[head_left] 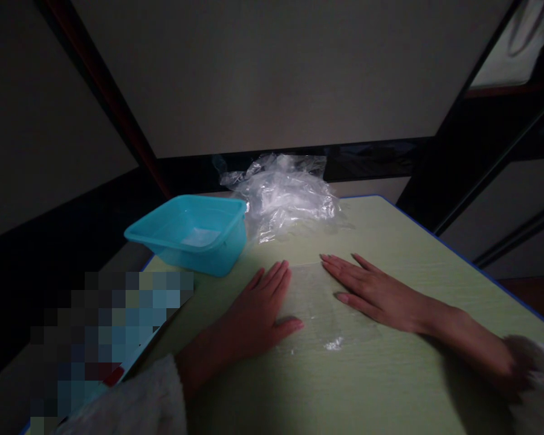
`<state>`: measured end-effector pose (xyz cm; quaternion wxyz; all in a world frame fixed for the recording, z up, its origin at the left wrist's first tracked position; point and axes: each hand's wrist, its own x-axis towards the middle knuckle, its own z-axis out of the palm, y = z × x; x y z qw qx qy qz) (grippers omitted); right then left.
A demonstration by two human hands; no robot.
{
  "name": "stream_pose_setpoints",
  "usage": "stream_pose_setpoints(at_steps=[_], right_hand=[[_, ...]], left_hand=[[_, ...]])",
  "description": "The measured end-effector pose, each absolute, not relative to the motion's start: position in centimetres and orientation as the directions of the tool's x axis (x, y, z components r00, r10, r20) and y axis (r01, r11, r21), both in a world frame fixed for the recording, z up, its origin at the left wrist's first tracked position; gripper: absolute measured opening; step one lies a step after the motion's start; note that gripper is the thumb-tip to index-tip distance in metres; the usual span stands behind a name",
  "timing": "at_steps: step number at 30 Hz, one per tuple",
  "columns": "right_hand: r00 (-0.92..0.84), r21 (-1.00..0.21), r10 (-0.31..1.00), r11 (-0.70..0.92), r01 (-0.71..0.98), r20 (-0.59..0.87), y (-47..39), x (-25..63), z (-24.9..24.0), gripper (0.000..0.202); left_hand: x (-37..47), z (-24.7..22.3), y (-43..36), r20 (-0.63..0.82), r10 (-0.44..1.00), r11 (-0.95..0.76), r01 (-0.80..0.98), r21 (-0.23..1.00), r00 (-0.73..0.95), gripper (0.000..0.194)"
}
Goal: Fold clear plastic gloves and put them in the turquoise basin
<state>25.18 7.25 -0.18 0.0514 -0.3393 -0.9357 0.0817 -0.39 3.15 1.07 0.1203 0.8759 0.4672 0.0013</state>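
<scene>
A clear, flat plastic bag point(317, 308) lies on the light green table point(390, 386) between my hands. My left hand point(260, 311) rests palm down on the bag's left side, its thumb pointing right across the plastic. On the right side, my right hand point(376, 290) also lies palm down, with its fingertips near the bag's upper edge. Both hands have their fingers stretched out and grasp nothing.
A blue plastic basin point(208, 260) with something whitish inside stands at the back left. Beside it is a heap of crumpled clear plastic point(290, 196) at the table's far edge. A pixelated item point(131, 332) lies at the left.
</scene>
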Motion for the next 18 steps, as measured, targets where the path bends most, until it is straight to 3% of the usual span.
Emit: stream_pose_setpoints(at_steps=[8,13,18], right_hand=[[-0.751,-0.273,0.659,0.73,0.627,0.04,7.5,25.7,0.6,0.053],[-0.722,-0.356,0.676,0.717,0.599,0.146,7.8,26.1,1.0,0.046],[-0.693,-0.383,0.681,0.721,0.577,0.238,8.1,26.2,0.9,0.04]], left_hand=[[-0.7,0.9,3.2,-0.09,0.82,-0.521,0.802,0.291,0.565,0.075],[-1.1,0.1,3.3,0.108,0.856,-0.498,0.75,0.436,0.505,0.063],[-1.3,-0.4,3.4,0.306,0.867,-0.498,0.723,0.479,0.395,0.047]])
